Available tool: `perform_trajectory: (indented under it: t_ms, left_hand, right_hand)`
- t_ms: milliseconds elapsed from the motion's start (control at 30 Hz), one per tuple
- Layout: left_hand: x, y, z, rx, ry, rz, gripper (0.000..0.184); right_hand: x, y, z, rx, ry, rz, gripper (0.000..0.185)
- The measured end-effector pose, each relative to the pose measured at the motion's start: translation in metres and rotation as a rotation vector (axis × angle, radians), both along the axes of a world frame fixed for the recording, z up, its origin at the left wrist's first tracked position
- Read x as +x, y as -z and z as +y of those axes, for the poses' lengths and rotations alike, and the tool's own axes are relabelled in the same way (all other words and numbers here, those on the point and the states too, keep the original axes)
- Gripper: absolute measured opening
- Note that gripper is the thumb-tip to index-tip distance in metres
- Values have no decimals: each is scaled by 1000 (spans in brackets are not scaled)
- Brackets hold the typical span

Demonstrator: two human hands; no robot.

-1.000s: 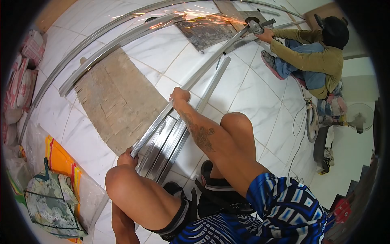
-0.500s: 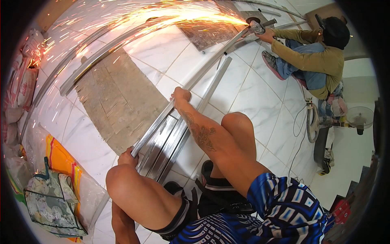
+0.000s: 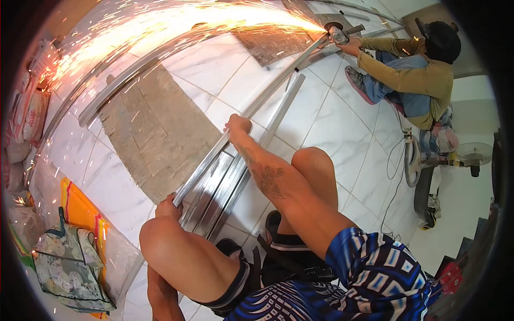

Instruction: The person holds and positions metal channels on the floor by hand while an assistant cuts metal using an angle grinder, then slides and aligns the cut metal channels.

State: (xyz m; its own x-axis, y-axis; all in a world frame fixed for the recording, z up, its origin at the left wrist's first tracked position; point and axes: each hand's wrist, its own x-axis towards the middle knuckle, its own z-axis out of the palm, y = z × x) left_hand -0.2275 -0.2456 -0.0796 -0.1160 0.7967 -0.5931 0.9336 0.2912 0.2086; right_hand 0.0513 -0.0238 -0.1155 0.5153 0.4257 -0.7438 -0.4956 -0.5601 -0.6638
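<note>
My left hand [image 3: 169, 207] and right hand [image 3: 239, 126] both closed round metal bar [image 3: 270, 91], slanting from centre-left to upper right of frame. Far end at grinder [image 3: 338, 36] held by co-worker [image 3: 436, 83], upper right. Sparks [image 3: 176, 24] spray across upper left towards sacks [image 3: 37, 115]. Brown board [image 3: 152, 128] left of bar; loose metal lengths [image 3: 214, 184] just right. My left knee [image 3: 160, 235] crowds left hand. Lower left: patterned bag [image 3: 64, 265], contents hidden; sacks bulge, contents hidden too.
</note>
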Motion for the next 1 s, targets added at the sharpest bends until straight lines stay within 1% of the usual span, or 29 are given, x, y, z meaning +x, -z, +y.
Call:
perform_trajectory:
  t_ms: [267, 367, 567, 633, 767, 1000]
  left_hand:
    - [-3, 5, -1, 12, 21, -18, 36]
    - [-2, 2, -1, 16, 16, -11, 36]
    - [-3, 6, -2, 24, 24, -18, 36]
    - [-4, 7, -2, 23, 28, -16, 36]
    - [-2, 6, -1, 7, 1, 11, 38]
    - [-4, 5, -2, 30, 35, -12, 39]
  right_hand:
    - [3, 16, 2, 10, 12, -14, 12]
    - [-1, 1, 1, -11, 7, -31, 11]
    - [0, 0, 0, -7, 7, -28, 11]
    - [-2, -5, 0, -1, 43, -28, 12]
    - [-3, -14, -2, -4, 27, -13, 16]
    - [1, -5, 0, -30, -15, -18, 19]
